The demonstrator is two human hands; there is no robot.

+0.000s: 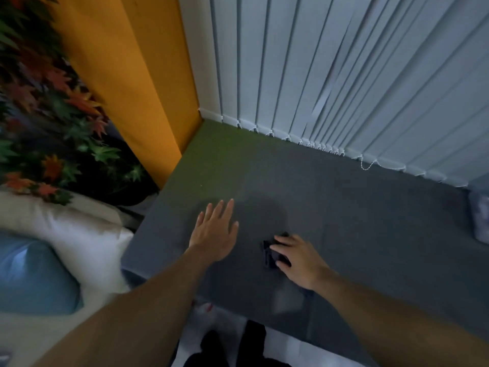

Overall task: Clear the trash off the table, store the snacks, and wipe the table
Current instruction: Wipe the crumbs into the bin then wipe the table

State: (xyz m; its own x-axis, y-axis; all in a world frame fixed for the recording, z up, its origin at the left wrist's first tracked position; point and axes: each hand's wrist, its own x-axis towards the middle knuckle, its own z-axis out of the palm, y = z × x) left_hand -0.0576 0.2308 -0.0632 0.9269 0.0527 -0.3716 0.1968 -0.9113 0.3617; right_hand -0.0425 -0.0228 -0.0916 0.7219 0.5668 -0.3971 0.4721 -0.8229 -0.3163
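Observation:
The grey table (pixel 357 215) fills the middle of the head view. My left hand (pixel 215 231) lies flat on it with fingers straight and spread, palm down. To its right, my right hand (pixel 296 258) presses a small dark folded cloth (pixel 270 256) against the tabletop, fingers laid over it; most of the cloth is hidden under the fingers. Whether the fingers curl round the cloth is hard to tell.
White vertical blinds (pixel 344 75) hang behind the table. An orange panel (pixel 132 75) and leafy plants (pixel 47 115) stand at left. A white cushion (pixel 66 229) and a blue one (pixel 31 279) lie left of the table. A pale patterned object (pixel 480 218) sits at the right edge.

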